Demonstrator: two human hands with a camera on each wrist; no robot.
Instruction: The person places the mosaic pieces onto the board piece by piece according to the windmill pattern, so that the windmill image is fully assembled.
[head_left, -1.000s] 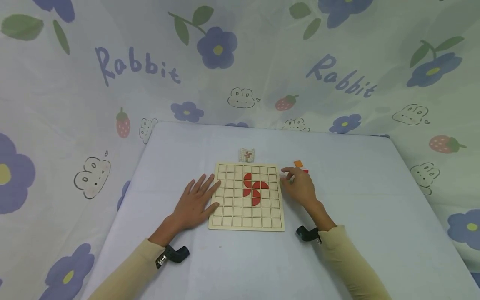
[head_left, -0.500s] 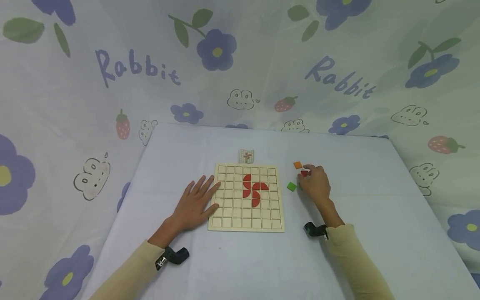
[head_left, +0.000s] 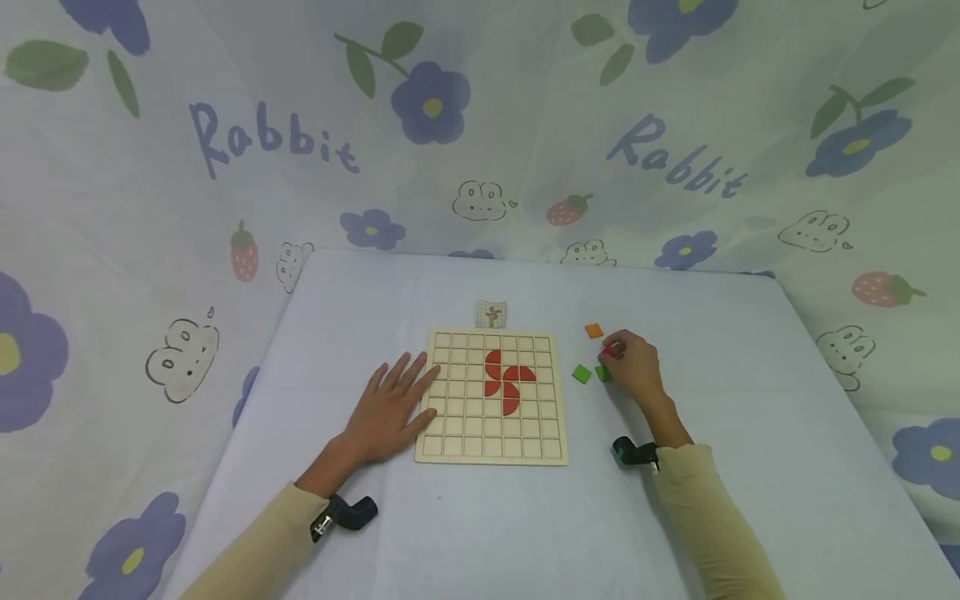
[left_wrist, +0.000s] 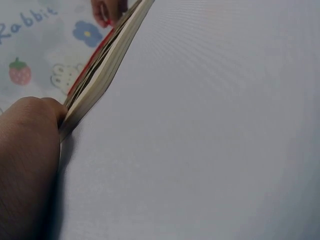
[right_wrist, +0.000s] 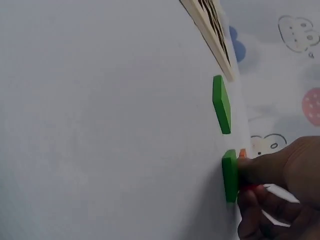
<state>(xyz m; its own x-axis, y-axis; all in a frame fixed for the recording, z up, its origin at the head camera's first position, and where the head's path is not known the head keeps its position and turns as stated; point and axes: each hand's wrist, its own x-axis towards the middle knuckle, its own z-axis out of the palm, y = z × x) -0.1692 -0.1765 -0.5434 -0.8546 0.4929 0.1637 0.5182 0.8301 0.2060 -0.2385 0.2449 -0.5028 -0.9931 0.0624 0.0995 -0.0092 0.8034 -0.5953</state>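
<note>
A square wooden grid board (head_left: 459, 429) lies on the white table, with several red rounded pieces (head_left: 512, 398) set in a pinwheel pattern in its cells. My left hand (head_left: 388, 412) rests with spread fingers on the board's left edge. To the right of the board, my right hand (head_left: 637, 368) pinches a small red piece (head_left: 608, 350) between thumb and fingers; the fingers hide much of it. Close below those fingers lies a green square tile (right_wrist: 230, 176). Another green tile (head_left: 582, 374) is nearer the board, and an orange tile (head_left: 594, 331) lies behind.
A small printed card (head_left: 491, 314) with a red pinwheel on a grid lies just behind the board. Patterned cloth (head_left: 480, 150) hangs behind the white table (head_left: 480, 533) and at its sides. Each wrist wears a black camera (head_left: 633, 452).
The right hand has moved from beside the board's right edge to the loose tiles and now pinches the red piece. Green tiles have come into sight. The left hand stays in place.
</note>
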